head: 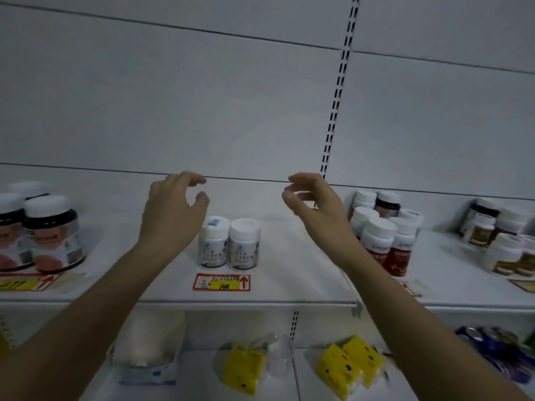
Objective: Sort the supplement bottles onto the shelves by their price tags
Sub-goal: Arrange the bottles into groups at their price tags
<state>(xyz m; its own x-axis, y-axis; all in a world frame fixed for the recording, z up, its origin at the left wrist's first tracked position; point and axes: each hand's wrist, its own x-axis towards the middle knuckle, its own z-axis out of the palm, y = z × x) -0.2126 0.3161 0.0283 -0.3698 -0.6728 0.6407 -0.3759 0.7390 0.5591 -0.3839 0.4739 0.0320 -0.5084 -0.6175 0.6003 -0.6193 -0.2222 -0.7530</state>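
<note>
Two small white supplement bottles [228, 244] stand side by side on the white shelf [289, 285], behind a red and yellow price tag [221, 282] marked 108. My left hand [173, 209] hovers above and left of them, fingers loosely curled, holding nothing. Level with it, my right hand [314, 205] hangs to the right of the bottles, also empty with loosely curled fingers. Dark jars with white lids [43, 230] stand at the left behind another price tag [26, 282]. Red-labelled white bottles [385, 235] cluster at the right.
More brown-labelled bottles [503, 241] stand at the far right of the shelf. On the lower shelf lie yellow packs [347, 366], a white package [147, 342] and blue items [489, 342]. A slotted upright [335, 102] runs up the back panel.
</note>
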